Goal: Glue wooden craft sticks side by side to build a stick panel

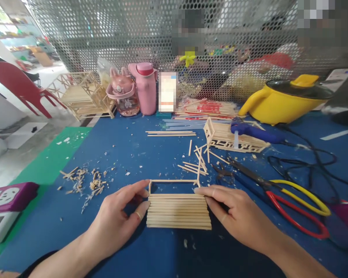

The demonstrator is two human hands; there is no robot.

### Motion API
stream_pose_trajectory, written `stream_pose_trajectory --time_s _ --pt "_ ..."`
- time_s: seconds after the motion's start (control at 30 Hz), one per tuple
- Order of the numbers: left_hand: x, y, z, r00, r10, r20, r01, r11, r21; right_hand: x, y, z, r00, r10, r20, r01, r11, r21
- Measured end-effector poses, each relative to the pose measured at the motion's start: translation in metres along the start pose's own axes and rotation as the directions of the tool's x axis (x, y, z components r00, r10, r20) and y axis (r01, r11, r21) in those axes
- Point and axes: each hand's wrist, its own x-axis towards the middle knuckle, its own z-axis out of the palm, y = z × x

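A flat panel of thin wooden sticks (178, 211), laid side by side, rests on the blue table (127, 150). At its far edge stands a thin stick rail on two short posts. My left hand (120, 218) pinches the panel's left end, with the index finger on the left post. My right hand (234, 214) grips the right end, its fingertips at the right post. Both hands are closed on the piece.
Loose sticks (195, 162) and red-and-yellow pliers (281, 193) lie beyond my right hand. A finished stick frame (232, 139), a blue glue gun (256, 131) and a yellow pot (287, 101) sit further back. Wood scraps (87, 181) lie left. Pink bottles (135, 90) stand by the mesh wall.
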Motion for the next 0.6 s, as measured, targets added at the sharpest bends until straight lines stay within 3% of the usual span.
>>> stream_pose_trajectory --time_s 0.33,0.6 --pt "-0.003 0.002 -0.004 0.978 0.119 0.171 -0.137 0.986 0.095 -0.006 -0.013 -0.015 0.988 -0.014 0.155 0.018 1.000 -0.024" --pt "-0.003 0.008 -0.007 0.978 0.096 0.185 -0.136 0.966 0.221 -0.010 -0.014 -0.017 0.983 -0.015 0.185 0.019 1.000 -0.020"
